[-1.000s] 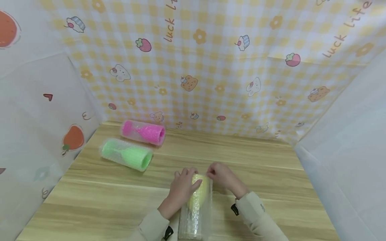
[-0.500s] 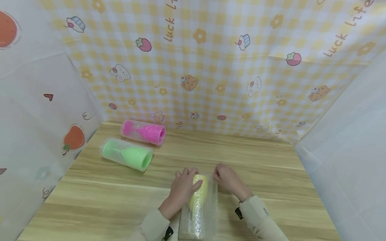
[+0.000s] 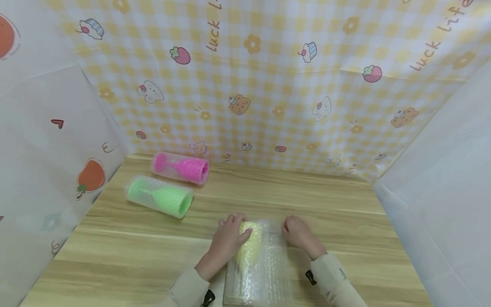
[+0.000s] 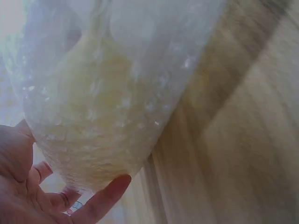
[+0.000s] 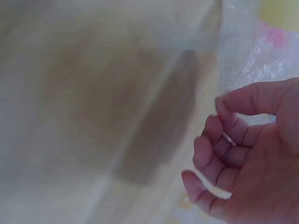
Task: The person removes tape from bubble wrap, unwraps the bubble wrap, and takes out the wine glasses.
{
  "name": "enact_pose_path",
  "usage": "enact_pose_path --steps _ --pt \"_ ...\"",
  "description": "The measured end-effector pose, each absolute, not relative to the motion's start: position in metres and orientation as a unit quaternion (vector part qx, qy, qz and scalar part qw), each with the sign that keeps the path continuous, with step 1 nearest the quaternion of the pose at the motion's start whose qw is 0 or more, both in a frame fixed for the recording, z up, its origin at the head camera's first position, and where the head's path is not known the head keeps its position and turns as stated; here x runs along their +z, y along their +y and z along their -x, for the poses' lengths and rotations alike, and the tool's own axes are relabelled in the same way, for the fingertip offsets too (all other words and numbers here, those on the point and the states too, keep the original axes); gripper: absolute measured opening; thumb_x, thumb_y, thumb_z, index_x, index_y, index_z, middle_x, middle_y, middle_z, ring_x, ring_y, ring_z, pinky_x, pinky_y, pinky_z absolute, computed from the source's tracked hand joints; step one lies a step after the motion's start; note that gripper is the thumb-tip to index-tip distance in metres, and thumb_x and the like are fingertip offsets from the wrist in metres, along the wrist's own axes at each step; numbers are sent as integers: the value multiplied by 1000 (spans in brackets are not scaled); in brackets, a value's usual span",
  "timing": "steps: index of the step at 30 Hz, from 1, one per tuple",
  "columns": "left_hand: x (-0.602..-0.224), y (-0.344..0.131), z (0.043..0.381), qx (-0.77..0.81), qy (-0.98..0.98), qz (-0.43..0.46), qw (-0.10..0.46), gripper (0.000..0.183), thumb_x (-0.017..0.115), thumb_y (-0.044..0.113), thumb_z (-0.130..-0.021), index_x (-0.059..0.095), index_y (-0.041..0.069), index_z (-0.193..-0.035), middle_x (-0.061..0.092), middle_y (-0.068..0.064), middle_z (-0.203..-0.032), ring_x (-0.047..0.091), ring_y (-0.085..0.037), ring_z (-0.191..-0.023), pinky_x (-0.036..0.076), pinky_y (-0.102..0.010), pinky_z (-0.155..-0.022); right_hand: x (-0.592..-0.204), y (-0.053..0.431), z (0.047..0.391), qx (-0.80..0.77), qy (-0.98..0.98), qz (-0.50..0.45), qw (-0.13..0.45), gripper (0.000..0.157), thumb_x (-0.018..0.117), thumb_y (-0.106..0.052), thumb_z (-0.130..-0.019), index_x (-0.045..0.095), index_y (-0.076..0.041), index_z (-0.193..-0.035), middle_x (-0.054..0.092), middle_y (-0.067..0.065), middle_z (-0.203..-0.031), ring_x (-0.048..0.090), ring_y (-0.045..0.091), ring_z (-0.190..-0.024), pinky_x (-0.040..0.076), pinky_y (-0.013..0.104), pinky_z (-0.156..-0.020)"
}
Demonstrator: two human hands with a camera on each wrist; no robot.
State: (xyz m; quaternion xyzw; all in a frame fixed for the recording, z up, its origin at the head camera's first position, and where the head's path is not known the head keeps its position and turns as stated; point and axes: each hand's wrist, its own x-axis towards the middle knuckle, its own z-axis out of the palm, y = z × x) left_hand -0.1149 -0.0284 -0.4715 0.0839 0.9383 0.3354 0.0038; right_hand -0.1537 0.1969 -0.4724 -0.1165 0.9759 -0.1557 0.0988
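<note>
A yellow goblet (image 3: 249, 247) in clear bubble wrap lies at the table's front, its cup end pointing away from me. My left hand (image 3: 224, 239) grips the cup end, with the thumb over the top and fingers around the far rim. The left wrist view shows the wrapped cup (image 4: 96, 107) held between that hand's thumb and fingers. To the right, a flap of bubble wrap (image 3: 278, 266) extends from the goblet. My right hand (image 3: 301, 233) pinches the flap's far corner. In the right wrist view, thumb and index finger meet at the wrap's edge (image 5: 233, 60).
A pink goblet (image 3: 188, 167) and a green goblet (image 3: 163, 197), each rolled in bubble wrap, lie on their sides at the back left of the wooden table (image 3: 330, 200). A yellow checked cloth (image 3: 268, 85) hangs behind; white sheets stand at both sides.
My right hand has moved to the right, drawing the bubble wrap out into a wider flap. The left hand keeps its hold on the goblet with little movement.
</note>
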Motion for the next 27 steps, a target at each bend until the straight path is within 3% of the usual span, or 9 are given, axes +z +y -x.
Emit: enact_pose_path --steps 2,5,10,14,19,23,27 --pt "-473 -31 114 353 932 -85 3 35 55 38 -87 52 15 -114 57 -7 -105 50 -27 -90 41 -26 -54 -477 202 151 -151 976 111 113 17 49 -10 -85 51 -8 -69 50 4 -71 48 19 -67 47 41 -67" --pt "-477 -36 112 379 921 -90 0 34 55 34 -87 52 11 -113 58 -8 -107 53 -28 -94 47 -33 -64 -482 207 148 -149 975 101 134 19 49 -11 -86 49 -10 -67 50 4 -73 45 18 -65 46 45 -71" --pt "-482 -41 110 423 901 -102 1 34 54 31 -88 51 8 -112 58 -11 -109 54 -29 -98 48 -41 -78 -479 210 148 -134 975 90 156 19 52 -14 -86 52 -10 -67 57 9 -86 53 25 -80 37 60 -91" --pt "-484 -39 109 453 884 -118 13 34 54 30 -89 50 6 -112 57 -15 -108 54 -32 -100 48 -46 -81 -470 211 148 -103 974 90 182 21 57 -14 -82 56 -10 -62 63 10 -94 57 27 -84 39 58 -90" --pt "-486 -35 108 468 874 -131 23 33 53 30 -90 49 5 -112 56 -16 -109 53 -34 -102 48 -46 -82 -461 216 144 -94 971 90 200 18 60 -13 -80 59 -9 -62 67 11 -89 57 23 -71 48 48 -76" --pt "-487 -34 108 467 874 -132 24 33 52 31 -90 48 6 -112 55 -16 -109 53 -34 -103 48 -47 -82 -451 221 140 -128 968 70 204 8 57 -9 -81 59 -1 -79 62 11 -79 52 21 -65 47 34 -59" --pt "-486 -34 107 457 879 -133 18 34 52 32 -90 49 7 -113 56 -14 -108 53 -33 -101 47 -47 -80 -433 216 139 -192 963 75 173 39 56 -5 -82 49 2 -119 59 18 -111 57 29 -91 51 43 -76"
